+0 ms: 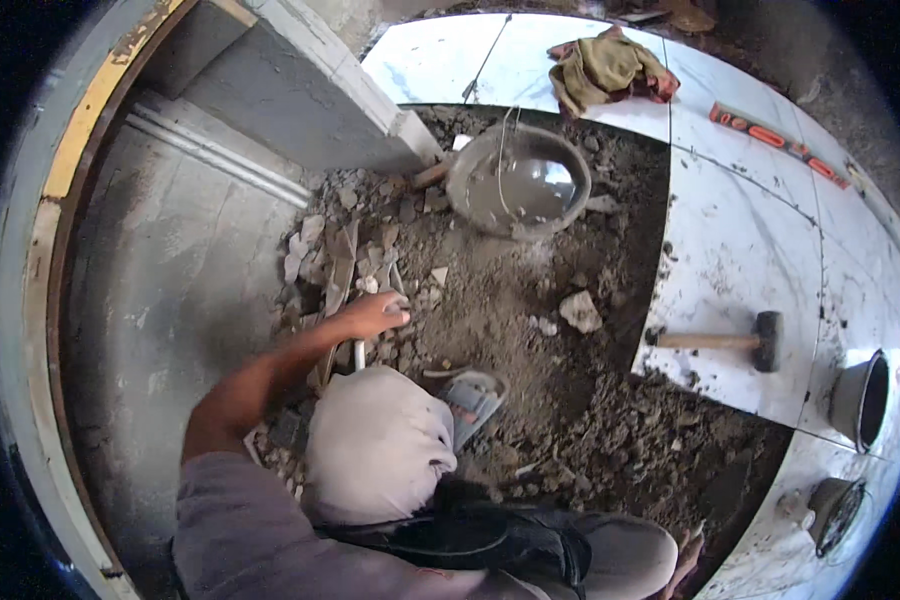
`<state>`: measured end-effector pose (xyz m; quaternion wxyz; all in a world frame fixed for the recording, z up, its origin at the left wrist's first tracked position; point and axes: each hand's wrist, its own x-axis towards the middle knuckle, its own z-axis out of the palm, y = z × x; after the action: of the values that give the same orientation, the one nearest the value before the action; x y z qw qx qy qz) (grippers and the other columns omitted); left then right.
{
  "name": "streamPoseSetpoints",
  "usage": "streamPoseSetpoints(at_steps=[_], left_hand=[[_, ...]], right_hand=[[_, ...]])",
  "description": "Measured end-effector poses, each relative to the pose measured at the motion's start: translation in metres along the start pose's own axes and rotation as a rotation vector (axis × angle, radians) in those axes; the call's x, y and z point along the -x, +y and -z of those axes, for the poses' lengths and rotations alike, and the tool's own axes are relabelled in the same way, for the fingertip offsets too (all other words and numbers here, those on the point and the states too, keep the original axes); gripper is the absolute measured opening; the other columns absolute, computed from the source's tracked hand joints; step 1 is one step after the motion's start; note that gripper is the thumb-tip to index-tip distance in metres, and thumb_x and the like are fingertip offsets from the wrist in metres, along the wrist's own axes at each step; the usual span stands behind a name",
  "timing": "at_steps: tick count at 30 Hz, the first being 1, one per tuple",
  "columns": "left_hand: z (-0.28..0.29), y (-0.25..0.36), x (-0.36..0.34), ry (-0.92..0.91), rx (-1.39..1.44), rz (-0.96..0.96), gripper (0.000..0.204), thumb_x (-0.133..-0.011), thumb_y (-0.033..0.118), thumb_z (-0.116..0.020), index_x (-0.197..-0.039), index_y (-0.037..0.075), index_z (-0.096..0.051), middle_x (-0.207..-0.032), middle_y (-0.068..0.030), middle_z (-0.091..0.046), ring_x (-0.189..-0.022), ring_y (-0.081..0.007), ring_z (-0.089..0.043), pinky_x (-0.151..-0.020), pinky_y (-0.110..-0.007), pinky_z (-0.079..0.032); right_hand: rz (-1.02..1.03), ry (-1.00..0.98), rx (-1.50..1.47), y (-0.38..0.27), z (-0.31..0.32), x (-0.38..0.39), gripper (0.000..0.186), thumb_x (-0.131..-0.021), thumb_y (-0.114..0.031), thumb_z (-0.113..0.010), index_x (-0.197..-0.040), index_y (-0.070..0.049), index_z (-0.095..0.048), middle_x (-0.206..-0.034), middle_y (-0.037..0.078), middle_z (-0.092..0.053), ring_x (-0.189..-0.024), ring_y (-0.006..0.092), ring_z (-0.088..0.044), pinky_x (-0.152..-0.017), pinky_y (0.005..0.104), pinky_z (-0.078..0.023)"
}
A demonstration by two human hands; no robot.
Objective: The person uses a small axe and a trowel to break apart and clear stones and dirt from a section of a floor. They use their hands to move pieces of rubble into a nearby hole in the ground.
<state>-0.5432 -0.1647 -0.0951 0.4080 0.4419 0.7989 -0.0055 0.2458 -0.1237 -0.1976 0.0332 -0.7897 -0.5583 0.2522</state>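
Observation:
My left hand (378,312) reaches into broken tile and rubble (310,250), fingers curled at something small I cannot make out. Just below it is a short white pipe-like piece (359,353). My sandalled foot (470,405) rests on the dirt beside my pale-trousered knee. At the lower right, a sliver of skin (686,560) shows behind the other knee, possibly my right hand, mostly hidden.
A grey mortar basin (518,185) sits ahead beside a plastered step (300,100). White marbled tiles (730,230) border the dirt, carrying a rag (605,70), red level (780,145), mallet (768,342) and two buckets (860,400). A concrete floor (160,330) lies left.

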Motion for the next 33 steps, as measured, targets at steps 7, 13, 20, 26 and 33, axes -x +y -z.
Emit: streamPoseSetpoints(at_steps=[7, 13, 20, 26, 33], left_hand=[[0.078, -0.031, -0.201, 0.546, -0.099, 0.035, 0.052, -0.085, 0.024, -0.061, -0.131, 0.004, -0.046, -0.128, -0.0190, -0.053, -0.113, -0.0332, -0.054, -0.093, -0.043, -0.043], [0.102, 0.008, -0.272, 0.295, -0.368, 0.071, 0.050, -0.087, 0.025, -0.057, -0.131, 0.004, -0.046, -0.127, -0.0182, -0.052, -0.118, -0.0313, -0.050, -0.097, -0.039, -0.041], [0.102, 0.019, -0.294, 0.252, -0.378, -0.084, 0.044, -0.088, 0.027, -0.056, -0.125, 0.004, -0.048, -0.123, -0.0169, -0.054, -0.112, -0.0295, -0.052, -0.094, -0.038, -0.043], [0.108, 0.035, -0.290, 0.264, -0.329, -0.147, 0.040, -0.089, 0.028, -0.054, -0.121, 0.005, -0.050, -0.119, -0.0157, -0.055, -0.107, -0.0279, -0.054, -0.091, -0.038, -0.045], [0.118, 0.081, -0.248, 0.218, -0.134, -0.198, 0.036, -0.090, 0.030, -0.053, -0.115, 0.005, -0.053, -0.114, -0.0143, -0.056, -0.102, -0.0261, -0.056, -0.088, -0.037, -0.047]], right_hand=[[0.306, -0.252, 0.210, -0.105, -0.044, 0.100, 0.062, -0.095, -0.043, -0.047, -0.143, -0.006, -0.033, -0.152, 0.015, -0.016, -0.136, 0.0256, -0.029, -0.109, 0.0410, -0.028], [-0.248, -0.400, -0.708, -0.173, -0.064, 0.144, 0.045, -0.093, -0.034, -0.056, -0.122, -0.001, -0.048, -0.100, 0.011, -0.060, -0.094, 0.0151, -0.054, -0.080, 0.0317, -0.044], [-0.221, -0.441, -0.444, -0.175, -0.072, 0.167, 0.049, -0.092, -0.039, -0.052, -0.124, -0.003, -0.046, -0.101, 0.024, -0.061, -0.093, 0.0376, -0.060, -0.077, 0.0450, -0.045], [0.000, -0.275, -0.429, -0.159, -0.123, 0.181, 0.039, -0.094, -0.033, -0.049, -0.123, -0.006, -0.048, -0.101, 0.023, -0.060, -0.092, 0.0424, -0.057, -0.076, 0.0486, -0.045], [0.196, -0.040, -0.450, -0.153, -0.119, 0.174, 0.035, -0.090, -0.031, -0.054, -0.110, -0.003, -0.056, -0.101, 0.020, -0.059, -0.094, 0.0375, -0.058, -0.082, 0.0461, -0.047]])
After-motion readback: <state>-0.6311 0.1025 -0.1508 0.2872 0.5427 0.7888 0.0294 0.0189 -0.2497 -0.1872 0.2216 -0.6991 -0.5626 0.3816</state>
